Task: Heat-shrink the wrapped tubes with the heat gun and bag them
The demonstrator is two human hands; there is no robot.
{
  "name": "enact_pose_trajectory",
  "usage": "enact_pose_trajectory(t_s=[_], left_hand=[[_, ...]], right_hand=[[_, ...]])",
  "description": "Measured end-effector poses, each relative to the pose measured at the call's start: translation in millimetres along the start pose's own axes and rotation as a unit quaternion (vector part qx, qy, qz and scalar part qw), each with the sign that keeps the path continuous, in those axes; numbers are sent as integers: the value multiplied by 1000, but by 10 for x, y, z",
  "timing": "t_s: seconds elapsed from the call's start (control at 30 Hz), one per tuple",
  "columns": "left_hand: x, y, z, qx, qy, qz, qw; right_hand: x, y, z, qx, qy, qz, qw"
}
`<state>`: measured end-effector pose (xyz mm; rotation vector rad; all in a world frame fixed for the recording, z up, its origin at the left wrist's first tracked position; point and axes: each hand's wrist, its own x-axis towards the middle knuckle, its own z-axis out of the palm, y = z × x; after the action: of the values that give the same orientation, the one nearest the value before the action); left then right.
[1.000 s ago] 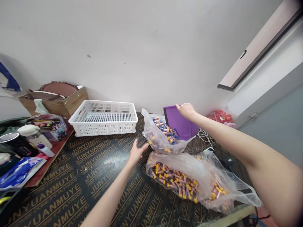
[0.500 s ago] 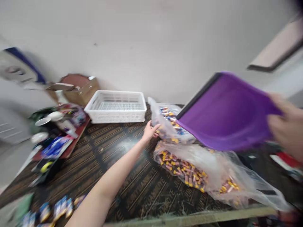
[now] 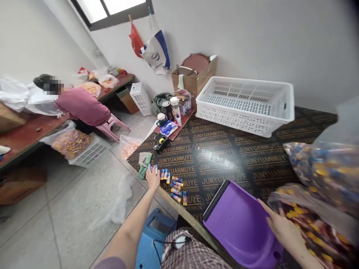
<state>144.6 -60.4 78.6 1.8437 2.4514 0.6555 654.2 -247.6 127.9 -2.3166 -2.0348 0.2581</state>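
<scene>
My left hand (image 3: 153, 179) reaches to the table's front left edge, fingers apart and over a few small blue-and-yellow wrapped cylinders. Several more of these cylinders (image 3: 176, 185) lie loosely grouped to its right. My right hand (image 3: 286, 228) grips the side of a purple dustpan (image 3: 238, 224), its dark lip pointing left, low over the table edge. The pan's inside shows nothing in it. Beyond the right hand is a clear plastic bag of pink-and-yellow pieces (image 3: 308, 224); behind it stands a bag of blue-and-yellow pieces (image 3: 331, 164).
A white plastic crate (image 3: 232, 119) sits at the table's back by a cardboard box (image 3: 193, 80). Bottles (image 3: 175, 110), a tape dispenser (image 3: 162, 143) and a green cloth (image 3: 143, 164) lie left. A blue stool (image 3: 153, 235) stands below; a person in pink (image 3: 81, 106) sits farther left.
The view has swung left. My left hand has left the bag of blue-and-yellow pieces for the small cylinders at the edge. The dustpan has come down from the raised right side to the table edge.
</scene>
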Motion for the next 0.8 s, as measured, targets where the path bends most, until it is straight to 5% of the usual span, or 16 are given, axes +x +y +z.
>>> enact_pose_trajectory(t_s=[0.1, 0.23, 0.4, 0.53, 0.8], left_hand=[[323, -460, 72, 69, -43, 8, 997], [419, -662, 229, 94, -92, 31, 991], [309, -530, 329, 74, -92, 87, 989], [256, -370, 334, 51, -115, 90, 988], [-119, 47, 267, 16, -192, 207, 959]], right_hand=[[423, -363, 113, -70, -98, -6, 993], [841, -906, 29, -110, -117, -40, 986], [1075, -1241, -15, -152, -111, -50, 981], [1126, -1280, -14, -151, -100, -57, 982], [1115, -1293, 60, -166, -120, -20, 979]])
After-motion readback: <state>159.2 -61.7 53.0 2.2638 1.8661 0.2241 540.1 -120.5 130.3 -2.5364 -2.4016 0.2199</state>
